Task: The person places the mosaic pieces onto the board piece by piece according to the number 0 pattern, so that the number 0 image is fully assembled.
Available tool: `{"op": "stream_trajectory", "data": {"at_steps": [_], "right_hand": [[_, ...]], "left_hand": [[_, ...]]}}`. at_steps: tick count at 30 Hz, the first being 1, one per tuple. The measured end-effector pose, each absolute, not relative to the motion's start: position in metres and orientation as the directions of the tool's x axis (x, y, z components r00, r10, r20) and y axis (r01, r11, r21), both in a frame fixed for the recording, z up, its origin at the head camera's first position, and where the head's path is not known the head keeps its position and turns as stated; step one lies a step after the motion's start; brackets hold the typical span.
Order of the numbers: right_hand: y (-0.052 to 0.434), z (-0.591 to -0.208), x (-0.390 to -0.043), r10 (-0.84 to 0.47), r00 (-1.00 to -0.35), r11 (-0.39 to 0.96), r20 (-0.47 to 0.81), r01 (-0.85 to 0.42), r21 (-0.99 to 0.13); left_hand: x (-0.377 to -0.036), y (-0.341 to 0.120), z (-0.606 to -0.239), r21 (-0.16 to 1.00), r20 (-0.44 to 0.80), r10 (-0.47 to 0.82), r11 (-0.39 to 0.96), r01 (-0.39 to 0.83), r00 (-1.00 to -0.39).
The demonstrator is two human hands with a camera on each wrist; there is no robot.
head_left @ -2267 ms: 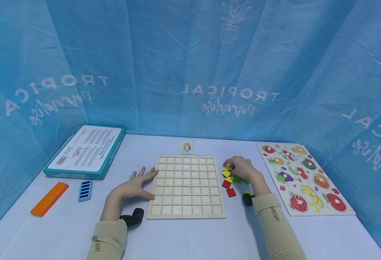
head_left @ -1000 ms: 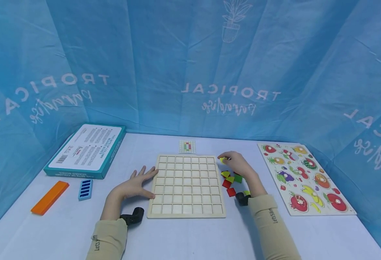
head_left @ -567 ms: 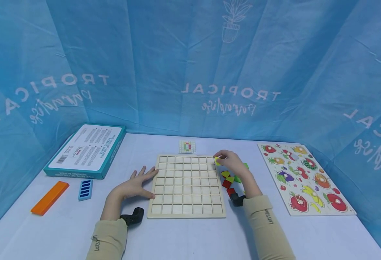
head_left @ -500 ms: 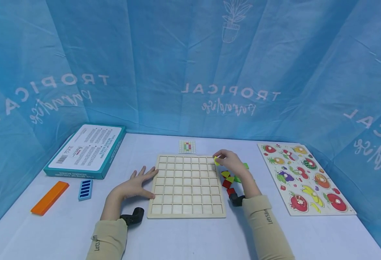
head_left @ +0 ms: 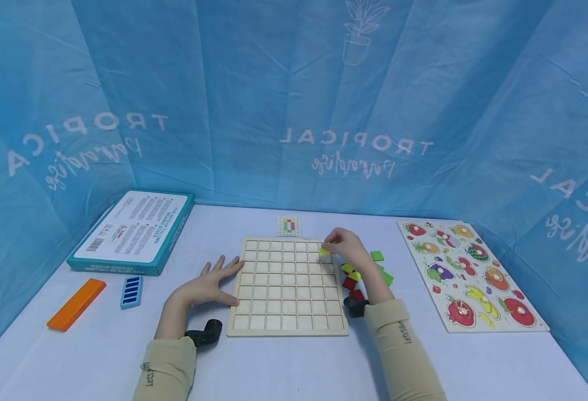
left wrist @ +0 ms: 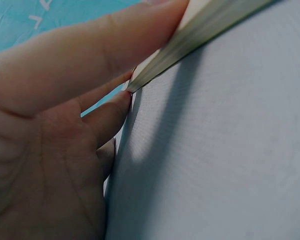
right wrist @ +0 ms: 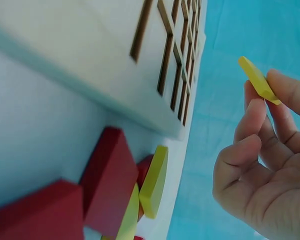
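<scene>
A wooden grid board lies flat on the white table. My left hand has its fingers spread, touching the board's left edge; in the left wrist view the thumb lies along that edge. Over the board's far right corner, my right hand pinches a yellow tile between thumb and fingers. Beside the board's right edge lie loose tiles: a red tile, a yellow tile, a green tile and several more, some partly hidden by the right forearm.
Beyond the board lies a small pattern card. A teal-and-white box, an orange bar and a blue slotted piece are on the left. At right is a fruit puzzle board. A blue curtain hangs behind the table.
My right hand has taken a yellow tile from the pile and carried it left, over the board's far right corner. More green tiles now show. The left hand has stayed put.
</scene>
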State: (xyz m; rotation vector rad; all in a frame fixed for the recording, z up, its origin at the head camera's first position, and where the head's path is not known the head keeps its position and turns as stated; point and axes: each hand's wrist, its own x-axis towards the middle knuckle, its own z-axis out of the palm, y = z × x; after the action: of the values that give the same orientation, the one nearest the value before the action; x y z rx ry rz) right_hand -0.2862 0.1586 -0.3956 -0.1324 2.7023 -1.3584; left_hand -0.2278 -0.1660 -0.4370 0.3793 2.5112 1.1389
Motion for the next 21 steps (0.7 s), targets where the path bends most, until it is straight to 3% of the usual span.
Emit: {"op": "stream_trajectory", "data": {"at_steps": [21], "right_hand": [[0.132, -0.394, -0.286, -0.18, -0.98, 0.52, -0.08, -0.026, -0.854]], "left_hand": [[-0.228, -0.166, -0.437, 0.761, -0.202, 0.388, 0.64, 0.105, -0.899]]}}
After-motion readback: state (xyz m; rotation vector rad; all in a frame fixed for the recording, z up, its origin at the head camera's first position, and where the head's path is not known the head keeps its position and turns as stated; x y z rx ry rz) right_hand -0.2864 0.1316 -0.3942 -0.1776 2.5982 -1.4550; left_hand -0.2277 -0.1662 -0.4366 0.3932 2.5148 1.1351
